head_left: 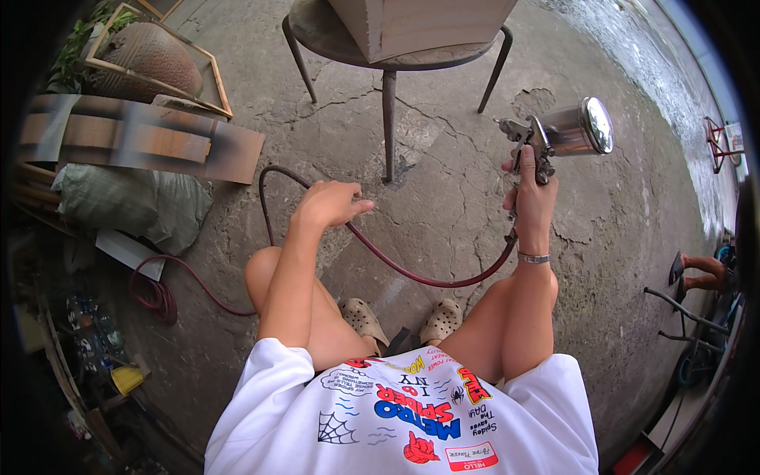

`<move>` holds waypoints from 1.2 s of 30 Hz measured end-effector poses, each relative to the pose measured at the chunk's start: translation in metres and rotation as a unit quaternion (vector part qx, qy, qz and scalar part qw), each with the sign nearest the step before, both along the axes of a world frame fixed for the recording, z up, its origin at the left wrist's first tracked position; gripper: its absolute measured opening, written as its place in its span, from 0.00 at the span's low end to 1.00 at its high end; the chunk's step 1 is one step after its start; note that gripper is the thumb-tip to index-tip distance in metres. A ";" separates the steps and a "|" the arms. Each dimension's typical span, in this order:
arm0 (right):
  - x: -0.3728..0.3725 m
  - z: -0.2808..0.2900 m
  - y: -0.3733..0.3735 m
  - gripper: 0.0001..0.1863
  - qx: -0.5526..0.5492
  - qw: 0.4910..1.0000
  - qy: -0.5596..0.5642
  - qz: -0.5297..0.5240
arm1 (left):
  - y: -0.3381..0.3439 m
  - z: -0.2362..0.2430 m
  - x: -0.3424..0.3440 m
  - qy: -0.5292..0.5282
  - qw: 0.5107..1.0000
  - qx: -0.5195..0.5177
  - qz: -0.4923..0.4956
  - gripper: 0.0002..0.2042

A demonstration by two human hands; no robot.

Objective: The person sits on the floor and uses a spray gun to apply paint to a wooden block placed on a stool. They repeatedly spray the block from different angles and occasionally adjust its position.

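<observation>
My right hand [535,198] is wrapped round the grip of a metal spray gun [538,141], raised at the right. Its shiny silver cup [576,129] points to the right, and the nozzle end points left. From the base of the grip a dark red air hose [419,275] sags in a loop across to the left. My left hand [332,203] hovers over that hose with loosely curled fingers and the thumb apart, and nothing shows in it. Beyond both hands, a pale box-like panel piece [427,28] stands on a round stool [317,36].
At the left lie a paint-marked cardboard sheet [158,141], a stuffed pale sack [131,206] and coiled hose [154,301]. A wooden frame [214,79] leans by a big clay pot [146,63]. Another person's legs [704,273] show at the far right. The concrete floor [380,332] is cracked.
</observation>
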State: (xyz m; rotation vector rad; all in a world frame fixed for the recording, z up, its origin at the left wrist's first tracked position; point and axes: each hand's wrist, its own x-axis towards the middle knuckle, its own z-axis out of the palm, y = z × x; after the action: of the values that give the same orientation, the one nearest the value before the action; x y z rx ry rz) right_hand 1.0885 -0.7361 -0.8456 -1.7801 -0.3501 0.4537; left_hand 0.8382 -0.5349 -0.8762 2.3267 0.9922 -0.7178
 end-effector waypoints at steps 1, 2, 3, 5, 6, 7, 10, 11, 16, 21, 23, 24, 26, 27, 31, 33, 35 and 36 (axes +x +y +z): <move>0.000 0.000 0.000 0.27 0.003 1.000 0.001 -0.002 | 0.000 0.000 0.000 -0.001 1.000 0.000 0.000 0.25; -0.001 0.001 0.000 0.27 0.006 1.000 0.003 -0.003 | 0.000 -0.001 0.000 -0.002 1.000 0.000 -0.001 0.25; -0.001 0.001 0.000 0.27 0.009 1.000 0.004 -0.005 | 0.000 -0.001 0.000 -0.002 1.000 0.001 -0.002 0.25; -0.001 0.002 0.000 0.26 0.000 1.000 0.000 -0.002 | 0.000 -0.001 -0.001 -0.001 1.000 0.003 -0.003 0.25; -0.001 0.003 0.000 0.26 -0.004 1.000 -0.002 0.000 | 0.001 -0.001 -0.001 -0.001 1.000 0.003 -0.002 0.25; -0.002 0.004 0.001 0.26 -0.002 1.000 -0.002 0.000 | 0.001 -0.001 -0.002 0.000 1.000 0.003 -0.002 0.25; -0.002 0.004 0.000 0.26 0.000 1.000 -0.003 0.001 | 0.001 -0.003 -0.003 0.001 1.000 0.002 -0.002 0.25; -0.001 0.003 0.000 0.26 -0.002 1.000 -0.004 0.002 | 0.001 -0.003 -0.003 0.000 1.000 0.002 -0.003 0.25; -0.002 0.001 -0.001 0.26 -0.010 1.000 -0.008 0.004 | 0.000 -0.001 -0.004 0.002 1.000 0.007 -0.008 0.25; -0.005 0.006 0.001 0.26 -0.012 1.000 -0.009 0.006 | -0.001 0.003 -0.002 0.009 1.000 0.003 -0.004 0.26; -0.004 0.005 0.000 0.26 -0.007 1.000 -0.003 0.006 | -0.002 0.004 -0.003 0.000 1.000 0.006 -0.011 0.28; -0.003 0.005 -0.001 0.26 -0.004 1.000 0.000 0.005 | -0.002 0.005 -0.003 -0.002 1.000 0.007 -0.011 0.28; -0.004 0.006 0.003 0.28 0.000 1.000 -0.007 -0.005 | -0.002 0.007 -0.003 -0.007 1.000 0.008 -0.011 0.28; -0.005 0.007 0.003 0.29 0.002 1.000 -0.011 -0.011 | -0.002 0.006 -0.004 -0.003 1.000 0.005 -0.012 0.28; -0.003 0.002 0.001 0.27 -0.017 1.000 -0.004 0.019 | -0.001 0.007 -0.002 0.016 1.000 -0.008 -0.005 0.28; -0.003 0.003 0.000 0.24 -0.024 0.999 0.003 0.027 | -0.001 0.009 -0.001 0.023 1.000 -0.014 -0.002 0.28; -0.004 0.002 0.003 0.23 -0.026 0.999 -0.003 0.023 | -0.002 0.010 0.001 0.025 1.000 -0.019 -0.003 0.28; -0.005 0.002 0.005 0.23 -0.027 0.999 -0.007 0.020 | -0.002 0.008 0.000 0.016 1.000 -0.012 -0.010 0.28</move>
State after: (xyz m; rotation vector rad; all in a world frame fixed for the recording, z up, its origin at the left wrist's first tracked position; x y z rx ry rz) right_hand 1.0831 -0.7316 -0.8436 -1.8326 -0.3875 0.4844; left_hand 0.8381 -0.5365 -0.8684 2.3145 0.9694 -0.7732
